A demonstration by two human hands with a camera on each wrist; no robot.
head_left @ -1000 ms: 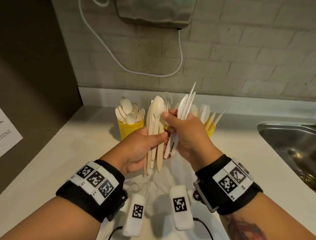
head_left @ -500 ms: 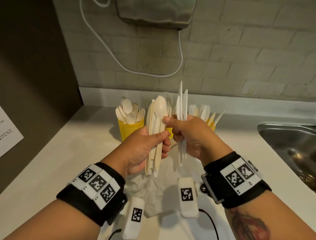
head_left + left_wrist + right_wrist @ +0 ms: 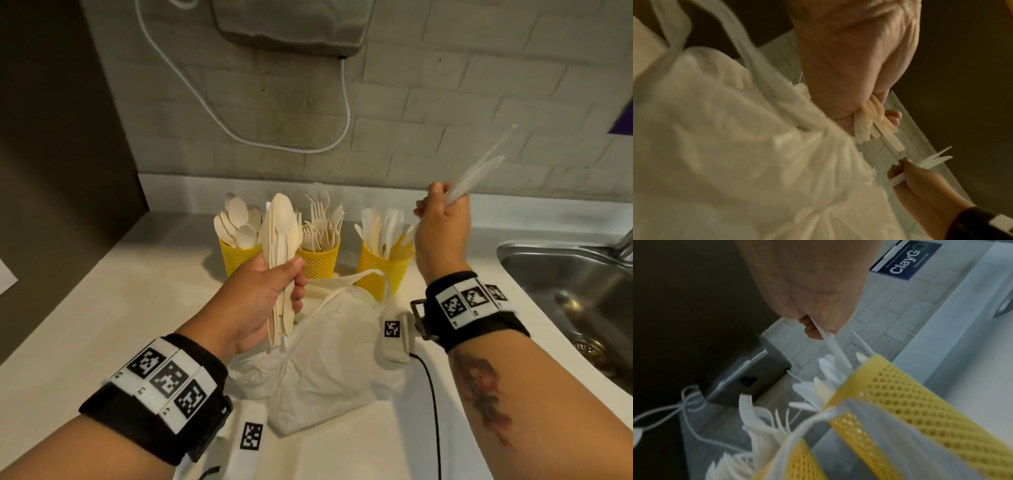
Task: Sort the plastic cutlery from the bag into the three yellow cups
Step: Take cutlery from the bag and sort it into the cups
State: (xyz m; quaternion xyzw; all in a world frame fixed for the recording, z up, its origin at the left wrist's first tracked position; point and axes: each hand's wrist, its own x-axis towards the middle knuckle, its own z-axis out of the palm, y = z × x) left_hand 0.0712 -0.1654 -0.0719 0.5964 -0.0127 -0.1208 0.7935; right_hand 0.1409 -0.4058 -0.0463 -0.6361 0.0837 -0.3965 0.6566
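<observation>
Sorting is mid-way: the right hand (image 3: 442,226) grips a few knives (image 3: 479,171) above the right cup (image 3: 385,265), centre-right; the left hand (image 3: 260,301) clutches mixed cutlery (image 3: 279,246) over the bag (image 3: 342,356). Next, lower the knives in handle-first.

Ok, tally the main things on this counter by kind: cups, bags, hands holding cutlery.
Yellow cups: 3 (spoon cup, fork cup, knife cup)
White plastic bag: 1
Hands holding cutlery: 2 (left hand, right hand)
Total: 6
</observation>
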